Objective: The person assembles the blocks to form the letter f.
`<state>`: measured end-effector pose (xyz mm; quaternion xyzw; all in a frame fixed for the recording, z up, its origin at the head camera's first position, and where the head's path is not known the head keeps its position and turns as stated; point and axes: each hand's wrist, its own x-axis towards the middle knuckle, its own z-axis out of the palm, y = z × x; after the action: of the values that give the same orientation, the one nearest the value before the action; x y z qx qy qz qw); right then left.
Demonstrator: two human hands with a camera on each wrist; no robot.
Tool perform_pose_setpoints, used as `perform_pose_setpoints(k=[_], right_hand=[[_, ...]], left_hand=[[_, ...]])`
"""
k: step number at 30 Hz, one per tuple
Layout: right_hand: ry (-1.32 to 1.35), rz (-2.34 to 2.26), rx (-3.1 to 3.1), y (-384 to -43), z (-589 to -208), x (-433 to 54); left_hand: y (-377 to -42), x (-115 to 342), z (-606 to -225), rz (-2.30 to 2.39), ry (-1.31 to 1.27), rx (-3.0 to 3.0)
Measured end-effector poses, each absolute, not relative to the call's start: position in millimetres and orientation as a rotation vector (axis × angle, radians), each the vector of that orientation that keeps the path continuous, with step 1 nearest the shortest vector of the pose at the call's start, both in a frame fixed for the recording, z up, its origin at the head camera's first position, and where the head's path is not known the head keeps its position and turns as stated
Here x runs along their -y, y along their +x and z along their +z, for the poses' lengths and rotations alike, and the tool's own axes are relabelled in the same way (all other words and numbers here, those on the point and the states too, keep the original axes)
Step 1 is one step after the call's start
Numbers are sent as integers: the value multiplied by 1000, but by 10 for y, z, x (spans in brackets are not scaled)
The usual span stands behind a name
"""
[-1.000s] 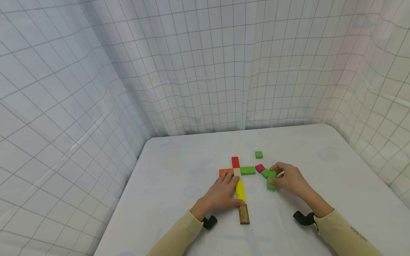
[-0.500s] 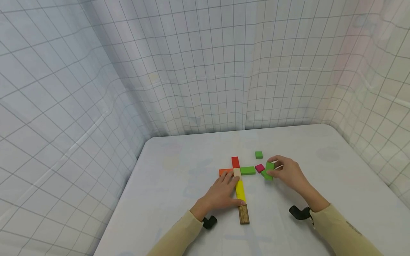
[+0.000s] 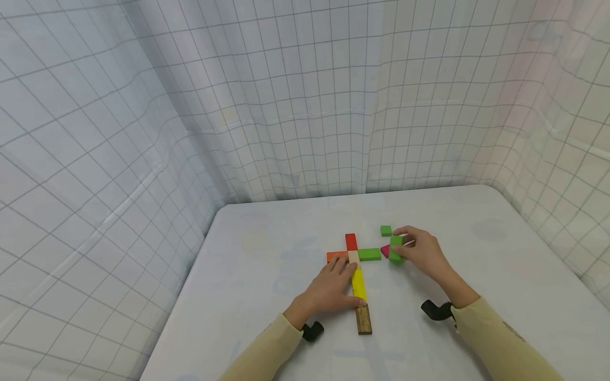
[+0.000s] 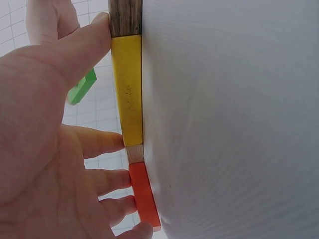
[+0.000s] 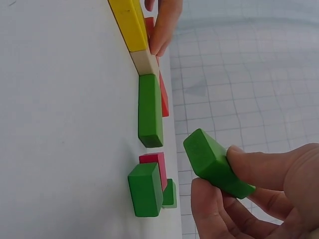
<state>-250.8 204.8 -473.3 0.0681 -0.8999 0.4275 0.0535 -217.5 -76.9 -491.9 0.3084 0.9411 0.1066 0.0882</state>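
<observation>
My right hand (image 3: 424, 256) pinches a green block (image 5: 209, 159) between thumb and fingers, raised above the table. Below it in the right wrist view, another green block (image 5: 144, 189) lies beside a pink block (image 5: 158, 167). My left hand (image 3: 329, 288) rests along a cross of blocks with fingers spread. Its thumb touches near the join of the yellow block (image 3: 358, 286) and the brown wood-grained block (image 3: 364, 320). Other fingertips touch the yellow and orange (image 4: 144, 194) blocks. A beige block (image 3: 353, 257) forms the centre, with a red block (image 3: 351, 242) beyond and a long green block (image 3: 369, 254) to its right.
A small green block (image 3: 386, 230) lies farther back on the white table (image 3: 267, 296), near my right fingertips. Grid-patterned white curtains (image 3: 305, 106) surround the table at the back and sides. Black mounts (image 3: 436, 310) sit at both wrists.
My right hand has moved left and away from me, carrying the green block up over the loose blocks, so the pink block is now partly covered in the head view. The left hand stays put.
</observation>
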Motion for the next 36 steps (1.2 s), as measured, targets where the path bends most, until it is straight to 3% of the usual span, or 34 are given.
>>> perform_pose_setpoints(k=[36], right_hand=[[83, 1492, 2653, -3016, -4744, -1607]], left_hand=[[-2197, 758, -4952, 298, 918, -2816]])
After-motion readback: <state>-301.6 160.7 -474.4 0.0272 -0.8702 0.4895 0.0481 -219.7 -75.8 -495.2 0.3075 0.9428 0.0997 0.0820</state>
